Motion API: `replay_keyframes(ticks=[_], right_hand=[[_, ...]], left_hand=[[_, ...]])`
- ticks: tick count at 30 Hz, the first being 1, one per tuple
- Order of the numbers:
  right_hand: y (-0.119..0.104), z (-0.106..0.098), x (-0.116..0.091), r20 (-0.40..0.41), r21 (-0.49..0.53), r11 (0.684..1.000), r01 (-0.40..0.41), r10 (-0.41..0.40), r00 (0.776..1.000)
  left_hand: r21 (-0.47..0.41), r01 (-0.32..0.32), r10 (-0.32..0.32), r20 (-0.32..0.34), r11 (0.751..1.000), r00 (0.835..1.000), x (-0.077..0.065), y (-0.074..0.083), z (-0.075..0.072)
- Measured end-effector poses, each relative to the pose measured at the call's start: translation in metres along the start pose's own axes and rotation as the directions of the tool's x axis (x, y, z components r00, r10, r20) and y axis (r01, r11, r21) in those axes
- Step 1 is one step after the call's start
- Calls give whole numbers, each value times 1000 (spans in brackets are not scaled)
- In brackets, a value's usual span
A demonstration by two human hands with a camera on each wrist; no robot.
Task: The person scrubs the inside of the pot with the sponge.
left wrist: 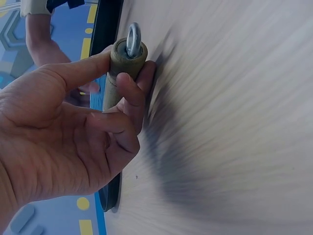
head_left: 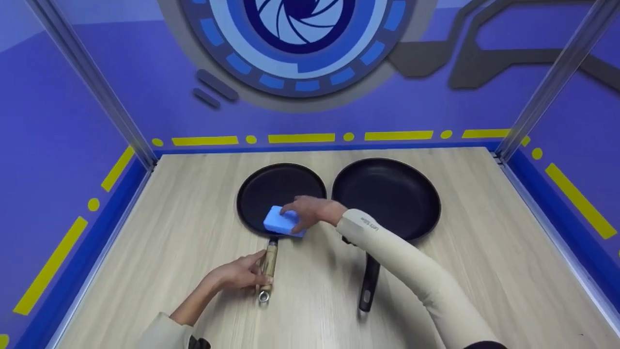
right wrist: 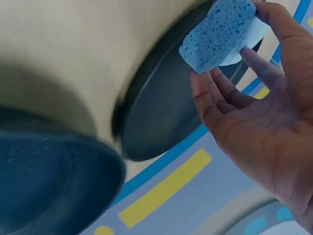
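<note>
A flat black pan [head_left: 271, 186] with a low rim lies at the left on the table, its wooden handle [head_left: 270, 264] pointing toward me. My left hand [head_left: 242, 272] grips that handle near its end, thumb on one side and fingers on the other; a metal ring [left wrist: 133, 39] sticks out of the handle's tip. Over the near right part of this pan, my right hand [head_left: 310, 211] holds a blue sponge [head_left: 281, 220] between thumb and fingers. The right wrist view shows the porous face of the sponge [right wrist: 217, 36] against the pan's dark surface.
A deeper black frying pan [head_left: 387, 194] stands right beside the flat pan, its black handle [head_left: 369, 286] toward me under my right forearm. Blue-purple walls [head_left: 339, 116] enclose the wooden table [head_left: 193, 203] at the back and sides.
</note>
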State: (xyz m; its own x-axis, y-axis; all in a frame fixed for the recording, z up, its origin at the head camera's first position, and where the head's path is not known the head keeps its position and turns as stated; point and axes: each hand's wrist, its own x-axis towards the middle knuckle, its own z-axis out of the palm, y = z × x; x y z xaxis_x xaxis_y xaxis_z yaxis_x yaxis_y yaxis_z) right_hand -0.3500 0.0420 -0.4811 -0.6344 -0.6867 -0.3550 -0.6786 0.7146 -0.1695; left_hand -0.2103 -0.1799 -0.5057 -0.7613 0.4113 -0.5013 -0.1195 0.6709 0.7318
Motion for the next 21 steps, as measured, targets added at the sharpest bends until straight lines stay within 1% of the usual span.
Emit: replay_keyframes(ticks=[3, 5, 7, 9, 11, 13, 15, 17, 18, 19, 21], right_hand=[[12, -4, -12, 17, -9, 1000, 2, -2, 1000], [19, -8, -20, 30, -4, 1000, -23, 23, 999], [27, -12, -29, 16, 15, 999, -43, 43, 999], [37, -14, -39, -19, 50, 996, -68, 69, 997], [50, -14, -51, -75, 86, 993, -82, 89, 993], [65, -14, -63, -146, 124, 989, -85, 103, 984], [81, -14, -77, -211, 156, 984, -88, 120, 970], [97, -13, -90, -262, 182, 979, -93, 139, 955], [104, -13, -97, -279, 195, 976, -98, 151, 948], [110, -11, -103, -290, 204, 974, -103, 160, 944], [120, -8, -113, -292, 216, 970, -113, 175, 940]], left_hand=[[-6, -9, 9, 0, 1000, 1000, 2, 0, 1], [-12, -10, 10, -5, 1000, 1000, 3, 0, 2], [-5, -9, 9, -12, 1000, 1000, 3, -1, 2], [1, -7, 7, -22, 1000, 1000, 3, 0, 2], [16, -1, 2, -40, 1000, 999, 1, 1, 3], [55, 7, -4, -58, 998, 998, 0, 4, 3], [119, 12, -2, -81, 993, 997, -2, 8, 4], [222, 34, -8, -116, 975, 993, -3, 14, 5], [281, 51, -11, -140, 958, 990, -4, 17, 6], [340, 71, -13, -170, 938, 985, -4, 20, 8], [436, 113, 0, -250, 893, 968, -5, 27, 12]])
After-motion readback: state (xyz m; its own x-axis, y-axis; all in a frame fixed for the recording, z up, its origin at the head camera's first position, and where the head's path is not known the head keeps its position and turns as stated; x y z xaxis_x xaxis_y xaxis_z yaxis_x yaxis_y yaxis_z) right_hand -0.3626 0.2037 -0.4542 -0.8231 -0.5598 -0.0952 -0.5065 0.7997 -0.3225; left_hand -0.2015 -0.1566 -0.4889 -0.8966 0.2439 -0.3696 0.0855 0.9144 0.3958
